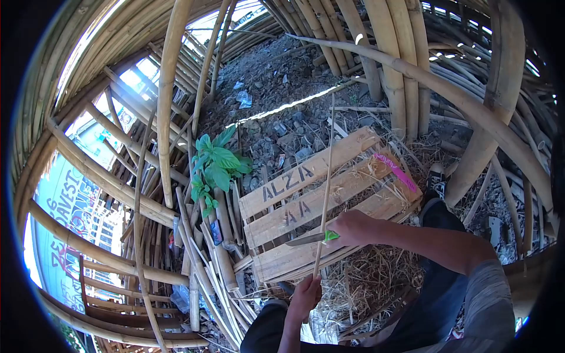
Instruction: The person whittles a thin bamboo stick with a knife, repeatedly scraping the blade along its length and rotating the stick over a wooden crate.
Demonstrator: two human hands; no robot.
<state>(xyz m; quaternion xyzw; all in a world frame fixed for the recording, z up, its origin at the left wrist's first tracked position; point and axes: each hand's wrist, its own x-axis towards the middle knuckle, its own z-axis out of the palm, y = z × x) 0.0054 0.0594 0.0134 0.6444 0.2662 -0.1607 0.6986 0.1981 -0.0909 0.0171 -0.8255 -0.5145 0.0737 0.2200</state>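
Left hand (304,297) grips the thin bamboo strip (325,188) low; right hand (351,227) clamps a green-handled knife (310,238) against it. Wooden pallet (329,206) just beyond, bamboo poles (168,100) crowding left.

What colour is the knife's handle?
Bright green handle of the metal-bladed knife, in the head view.

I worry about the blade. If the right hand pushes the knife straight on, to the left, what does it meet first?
The right hand points the knife at the thin bamboo strip, which it seems to touch already; depth is unclear.
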